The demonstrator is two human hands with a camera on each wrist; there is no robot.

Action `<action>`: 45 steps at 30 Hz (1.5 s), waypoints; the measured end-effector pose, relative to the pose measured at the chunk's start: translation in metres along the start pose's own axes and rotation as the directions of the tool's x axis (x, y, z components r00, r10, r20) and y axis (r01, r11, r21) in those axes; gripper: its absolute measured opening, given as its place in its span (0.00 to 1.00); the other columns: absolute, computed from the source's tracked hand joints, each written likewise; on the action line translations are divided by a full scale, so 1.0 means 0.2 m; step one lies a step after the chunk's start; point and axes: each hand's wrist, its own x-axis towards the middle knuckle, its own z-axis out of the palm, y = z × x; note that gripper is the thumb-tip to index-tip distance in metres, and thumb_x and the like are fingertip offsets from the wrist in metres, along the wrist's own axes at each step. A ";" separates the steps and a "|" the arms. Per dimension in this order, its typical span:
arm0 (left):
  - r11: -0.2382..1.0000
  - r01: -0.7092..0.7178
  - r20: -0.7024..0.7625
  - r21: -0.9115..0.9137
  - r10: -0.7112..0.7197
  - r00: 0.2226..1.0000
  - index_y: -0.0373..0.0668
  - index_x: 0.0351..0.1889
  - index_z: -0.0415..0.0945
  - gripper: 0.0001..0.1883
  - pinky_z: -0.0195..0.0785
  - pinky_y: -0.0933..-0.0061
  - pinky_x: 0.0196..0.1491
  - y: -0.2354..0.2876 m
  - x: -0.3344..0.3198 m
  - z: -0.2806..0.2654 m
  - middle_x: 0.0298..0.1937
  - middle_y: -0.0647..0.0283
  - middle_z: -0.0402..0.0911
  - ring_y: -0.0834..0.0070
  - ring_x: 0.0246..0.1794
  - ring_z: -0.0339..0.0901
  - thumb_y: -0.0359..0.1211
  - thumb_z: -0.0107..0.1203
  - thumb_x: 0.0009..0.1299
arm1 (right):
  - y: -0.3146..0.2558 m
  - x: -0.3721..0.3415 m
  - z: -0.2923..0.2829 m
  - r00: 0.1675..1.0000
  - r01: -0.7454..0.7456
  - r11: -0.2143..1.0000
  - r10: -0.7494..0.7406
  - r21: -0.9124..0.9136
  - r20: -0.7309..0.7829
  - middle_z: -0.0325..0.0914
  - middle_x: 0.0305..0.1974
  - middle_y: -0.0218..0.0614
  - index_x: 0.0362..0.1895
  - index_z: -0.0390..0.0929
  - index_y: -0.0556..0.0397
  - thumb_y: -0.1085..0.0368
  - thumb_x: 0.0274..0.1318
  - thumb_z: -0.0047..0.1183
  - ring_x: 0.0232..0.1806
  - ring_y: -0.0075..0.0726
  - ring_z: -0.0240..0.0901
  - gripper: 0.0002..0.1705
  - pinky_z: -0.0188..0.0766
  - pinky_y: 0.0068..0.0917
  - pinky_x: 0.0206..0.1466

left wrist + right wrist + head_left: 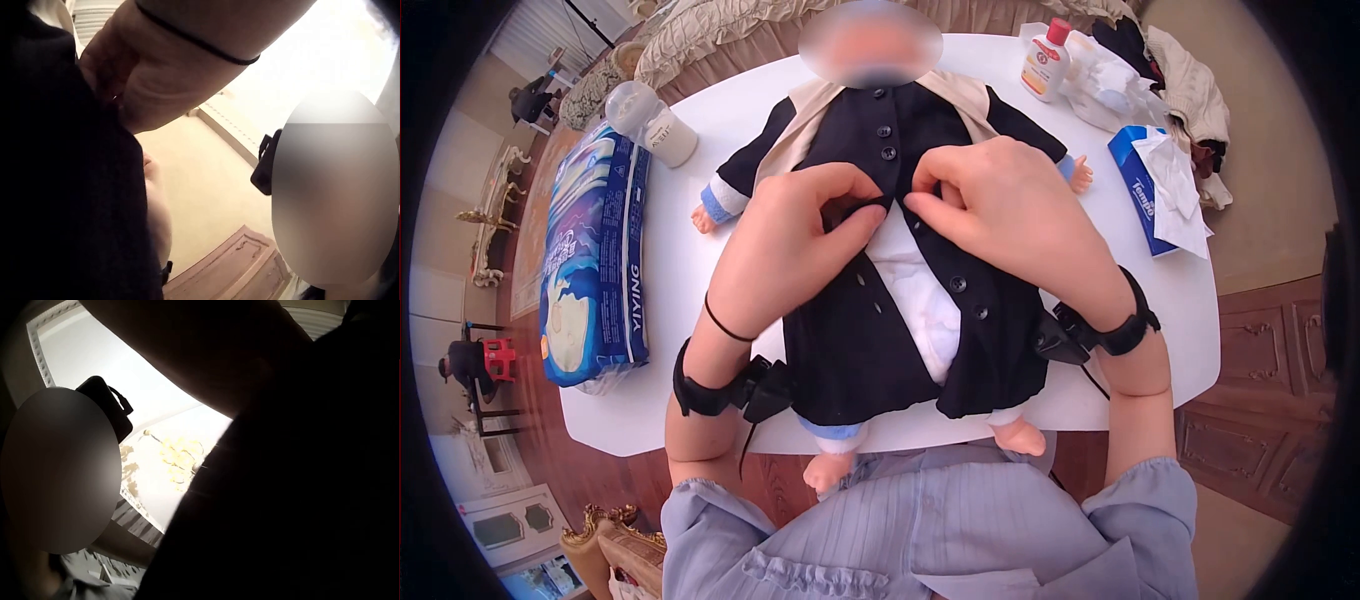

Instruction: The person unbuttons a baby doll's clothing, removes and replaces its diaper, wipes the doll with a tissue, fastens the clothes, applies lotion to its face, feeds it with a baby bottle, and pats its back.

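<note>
A doll lies on its back in a black buttoned coat with beige lapels. The coat's upper buttons are fastened; below the hands its front parts over a white garment. My left hand pinches the coat's edge on the left of the gap, and my right hand pinches the edge on the right. In the left wrist view, the left hand holds the dark cloth. The right wrist view is mostly dark, with the right hand's fingers hidden.
On the white table, a blue diaper pack and a bottle stand at the left. A red-capped bottle, crumpled white material and a tissue box are at the right. The doll's feet reach past the near edge.
</note>
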 end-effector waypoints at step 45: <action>0.909 0.100 0.042 -0.405 -0.090 0.995 0.29 0.38 0.81 0.07 0.73 0.83 0.31 0.01 -0.02 -0.02 0.30 0.64 0.83 0.83 0.28 0.79 0.24 0.62 0.66 | -0.05 -0.01 0.03 0.934 -0.351 0.633 0.289 0.690 0.210 0.70 0.13 0.26 0.24 0.75 0.61 0.68 0.50 0.57 0.16 0.14 0.61 0.09 0.56 0.21 0.20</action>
